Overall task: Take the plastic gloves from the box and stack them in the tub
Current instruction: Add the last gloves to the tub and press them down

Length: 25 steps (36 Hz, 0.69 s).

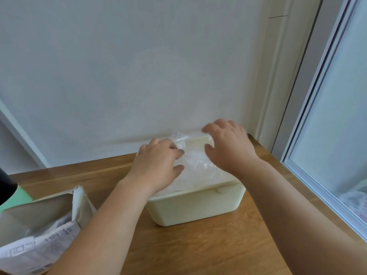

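Tub (195, 209) holds gloves (200, 169); left hand (157, 165), right hand (230, 147) fingers relaxed, pressing them.

A wooden table (198, 245) stands against a plain white wall (139, 66); a frosted window (337, 126) brightens the right.

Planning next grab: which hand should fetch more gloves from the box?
Probably left: the left hand is on the tub side nearest the open box; the right hand is farther.
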Each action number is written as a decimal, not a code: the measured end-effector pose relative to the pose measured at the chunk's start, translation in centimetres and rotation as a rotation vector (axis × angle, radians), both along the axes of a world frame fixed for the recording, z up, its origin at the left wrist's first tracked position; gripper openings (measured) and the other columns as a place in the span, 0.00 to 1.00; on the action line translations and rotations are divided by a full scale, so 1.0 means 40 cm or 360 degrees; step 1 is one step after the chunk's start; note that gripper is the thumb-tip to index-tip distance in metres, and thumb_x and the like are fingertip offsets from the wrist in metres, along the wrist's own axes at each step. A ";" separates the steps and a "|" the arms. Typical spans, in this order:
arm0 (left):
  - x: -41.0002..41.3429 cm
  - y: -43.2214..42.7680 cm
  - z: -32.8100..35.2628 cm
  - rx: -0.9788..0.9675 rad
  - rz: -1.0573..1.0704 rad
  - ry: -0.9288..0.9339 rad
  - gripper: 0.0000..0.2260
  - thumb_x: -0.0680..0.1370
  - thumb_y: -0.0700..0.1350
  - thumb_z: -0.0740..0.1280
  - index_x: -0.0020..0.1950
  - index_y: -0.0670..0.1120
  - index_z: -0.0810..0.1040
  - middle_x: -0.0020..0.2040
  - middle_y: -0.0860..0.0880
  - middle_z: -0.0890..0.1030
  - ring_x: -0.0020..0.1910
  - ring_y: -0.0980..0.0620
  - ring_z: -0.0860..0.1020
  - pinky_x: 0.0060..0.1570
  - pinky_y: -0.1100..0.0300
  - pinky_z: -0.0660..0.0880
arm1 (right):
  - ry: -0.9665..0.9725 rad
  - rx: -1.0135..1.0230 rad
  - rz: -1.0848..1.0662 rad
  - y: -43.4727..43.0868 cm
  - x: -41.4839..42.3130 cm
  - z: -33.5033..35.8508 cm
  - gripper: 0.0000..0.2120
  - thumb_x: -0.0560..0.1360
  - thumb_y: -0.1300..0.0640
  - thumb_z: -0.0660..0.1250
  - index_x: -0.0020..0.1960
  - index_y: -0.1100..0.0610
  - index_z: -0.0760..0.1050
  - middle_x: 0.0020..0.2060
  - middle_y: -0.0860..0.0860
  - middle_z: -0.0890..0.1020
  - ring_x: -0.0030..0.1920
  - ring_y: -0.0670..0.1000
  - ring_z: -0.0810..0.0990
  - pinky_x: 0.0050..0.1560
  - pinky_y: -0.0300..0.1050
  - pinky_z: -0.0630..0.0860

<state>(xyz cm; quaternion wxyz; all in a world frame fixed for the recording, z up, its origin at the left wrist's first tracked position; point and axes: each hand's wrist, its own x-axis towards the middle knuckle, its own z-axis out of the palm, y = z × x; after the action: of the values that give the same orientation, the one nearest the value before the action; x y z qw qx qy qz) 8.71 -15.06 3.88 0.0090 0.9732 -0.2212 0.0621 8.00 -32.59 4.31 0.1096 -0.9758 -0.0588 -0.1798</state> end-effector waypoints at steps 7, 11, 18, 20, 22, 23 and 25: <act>-0.018 -0.006 0.009 0.0200 0.0109 0.0773 0.27 0.82 0.59 0.54 0.79 0.54 0.53 0.80 0.51 0.44 0.78 0.48 0.47 0.74 0.49 0.53 | 0.0958 -0.0003 0.0262 0.025 0.030 -0.044 0.34 0.76 0.47 0.64 0.77 0.46 0.50 0.77 0.49 0.50 0.76 0.53 0.54 0.73 0.52 0.56; 0.004 -0.027 0.010 0.0230 0.0078 0.1085 0.28 0.83 0.56 0.54 0.79 0.54 0.46 0.79 0.53 0.40 0.78 0.50 0.46 0.74 0.53 0.50 | 0.1316 -0.0223 0.0107 0.016 0.060 -0.076 0.35 0.77 0.44 0.61 0.77 0.44 0.45 0.77 0.51 0.46 0.74 0.60 0.56 0.71 0.57 0.59; 0.036 -0.058 -0.022 0.0350 -0.0051 0.1208 0.28 0.83 0.49 0.55 0.79 0.52 0.45 0.80 0.53 0.43 0.78 0.49 0.51 0.72 0.53 0.55 | 0.1369 -0.0276 0.0022 0.004 0.063 -0.077 0.32 0.77 0.46 0.62 0.77 0.46 0.51 0.76 0.53 0.52 0.72 0.60 0.60 0.69 0.57 0.62; 0.040 -0.049 -0.027 0.0261 -0.0058 0.1165 0.27 0.82 0.50 0.57 0.79 0.51 0.49 0.80 0.52 0.49 0.77 0.49 0.55 0.72 0.53 0.57 | 0.1332 -0.0198 0.0058 0.006 0.053 -0.067 0.31 0.78 0.48 0.62 0.77 0.49 0.53 0.75 0.52 0.57 0.72 0.57 0.61 0.69 0.52 0.62; 0.038 -0.029 -0.026 0.0038 -0.0014 0.1071 0.27 0.81 0.53 0.59 0.78 0.53 0.55 0.79 0.55 0.54 0.76 0.50 0.58 0.72 0.54 0.59 | 0.1233 -0.0107 0.0093 0.007 0.035 -0.046 0.31 0.78 0.50 0.62 0.77 0.51 0.53 0.75 0.50 0.58 0.74 0.53 0.59 0.70 0.47 0.58; 0.035 -0.018 -0.022 -0.0087 0.0015 0.1007 0.26 0.81 0.56 0.59 0.78 0.54 0.58 0.78 0.56 0.55 0.76 0.52 0.59 0.72 0.56 0.59 | 0.1150 -0.0072 0.0096 0.004 0.027 -0.035 0.30 0.78 0.51 0.61 0.77 0.51 0.54 0.75 0.48 0.59 0.74 0.51 0.58 0.70 0.44 0.57; 0.020 0.013 -0.005 -0.0309 0.0022 0.0855 0.23 0.80 0.57 0.60 0.74 0.55 0.66 0.76 0.57 0.62 0.74 0.55 0.62 0.69 0.61 0.59 | 0.0941 -0.0023 0.0081 0.008 0.013 -0.011 0.26 0.78 0.50 0.61 0.75 0.51 0.61 0.74 0.47 0.63 0.73 0.49 0.62 0.69 0.42 0.59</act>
<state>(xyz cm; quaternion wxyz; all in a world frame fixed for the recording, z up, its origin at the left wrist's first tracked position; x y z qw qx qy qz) 9.53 -14.56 3.67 0.1599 0.9509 -0.1975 -0.1769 8.50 -32.25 3.86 0.1195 -0.9848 -0.0499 0.1155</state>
